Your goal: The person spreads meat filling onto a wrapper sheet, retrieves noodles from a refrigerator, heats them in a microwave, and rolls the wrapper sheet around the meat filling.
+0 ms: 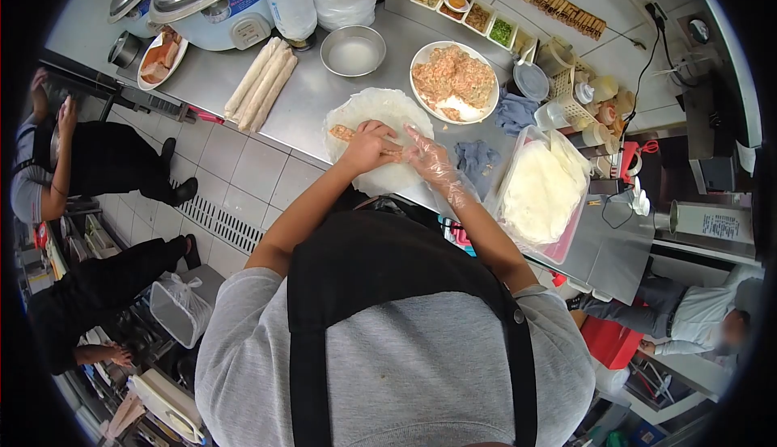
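A thin round wrapper [379,105] lies on the steel counter in front of me, with a strip of minced filling [342,132] across it. My bare left hand [371,149] is closed over the middle of the strip, hiding part of it. In a clear plastic glove, my right hand [431,161] grips the strip's right end with curled fingers. Behind the wrapper, to the right, a white oval plate [417,95] carries a mound of the same pinkish filling [456,76]. A stack of wrappers [541,192] sits in a plastic-lined tub on the right.
Several rolled sticks [261,87] lie to the left, near a metal bowl [353,50] of whitish liquid. Blue cloths [477,164] lie right of my hands. Condiment trays [461,12] and rice cookers [212,2] line the back. Other people stand left and right, near a bin [182,309].
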{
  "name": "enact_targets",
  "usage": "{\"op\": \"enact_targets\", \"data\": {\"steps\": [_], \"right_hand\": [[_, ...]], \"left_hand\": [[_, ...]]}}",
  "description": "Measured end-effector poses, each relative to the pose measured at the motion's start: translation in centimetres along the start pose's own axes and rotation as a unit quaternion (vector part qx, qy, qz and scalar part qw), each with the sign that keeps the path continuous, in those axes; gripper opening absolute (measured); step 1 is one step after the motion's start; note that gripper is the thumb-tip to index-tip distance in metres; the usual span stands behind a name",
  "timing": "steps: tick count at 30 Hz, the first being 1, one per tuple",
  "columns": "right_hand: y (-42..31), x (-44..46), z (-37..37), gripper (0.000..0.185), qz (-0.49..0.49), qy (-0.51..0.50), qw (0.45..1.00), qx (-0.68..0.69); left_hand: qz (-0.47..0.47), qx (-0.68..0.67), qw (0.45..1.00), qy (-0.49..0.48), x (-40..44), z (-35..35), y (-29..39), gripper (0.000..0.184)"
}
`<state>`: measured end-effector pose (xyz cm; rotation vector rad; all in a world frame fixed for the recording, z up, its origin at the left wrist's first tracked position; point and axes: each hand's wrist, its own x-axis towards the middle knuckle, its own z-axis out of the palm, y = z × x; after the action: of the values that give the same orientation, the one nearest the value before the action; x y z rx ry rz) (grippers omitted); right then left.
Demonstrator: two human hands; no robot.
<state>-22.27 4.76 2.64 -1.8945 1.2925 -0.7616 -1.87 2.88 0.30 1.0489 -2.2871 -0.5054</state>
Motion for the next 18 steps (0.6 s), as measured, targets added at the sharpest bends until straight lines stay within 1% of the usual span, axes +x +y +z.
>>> {"op": "enact_targets", "data": {"steps": [3,4,6,7,9,13,15,16,18], "right_hand": [[1.3,0.1,1.1,0.059,-0.016,-0.011,1.0,0.001],[1.9,0.3,1.3,0.059,-0.016,-0.012,1.0,0.003],[2.1,0.8,1.1,0.056,-0.08,-0.028,0.996,-0.018],[2.1,0.7,1.2,0.056,-0.079,-0.027,0.996,-0.017],[0.9,0.8,0.6,0.057,-0.007,-0.036,0.999,-0.018],[1.1,0.7,1.0,0.054,0.01,-0.052,0.998,-0.029],[0.8,0.8,0.8,0.063,0.0,-0.053,0.998,-0.033],[0.7,0.7,0.9,0.063,0.001,-0.053,0.998,-0.033],[-1.2,0.7,0.7,0.068,-0.068,-0.007,0.997,-0.029]], "left_hand": [[-0.001,0.013,1.0,-0.005,-0.1,-0.4,-0.2,0.027],[-0.015,0.008,1.0,-0.001,-0.1,-0.6,-0.4,0.03],[-0.03,0.003,1.0,0.002,-0.3,-1.0,-0.6,0.033],[-0.039,0.009,0.999,0.006,-0.5,-1.3,-0.8,0.036],[-0.047,0.014,0.999,0.011,-0.6,-1.8,-1.2,0.038],[-0.069,0.01,0.997,0.035,-1.6,-3.1,-1.9,0.042],[-0.07,0.016,0.996,0.049,-1.8,-4.0,-2.4,0.044],[-0.086,0.018,0.995,0.054,-2.0,-4.3,-2.5,0.045],[-0.103,0.019,0.993,0.059,-2.4,-4.6,-2.9,0.047]]}}
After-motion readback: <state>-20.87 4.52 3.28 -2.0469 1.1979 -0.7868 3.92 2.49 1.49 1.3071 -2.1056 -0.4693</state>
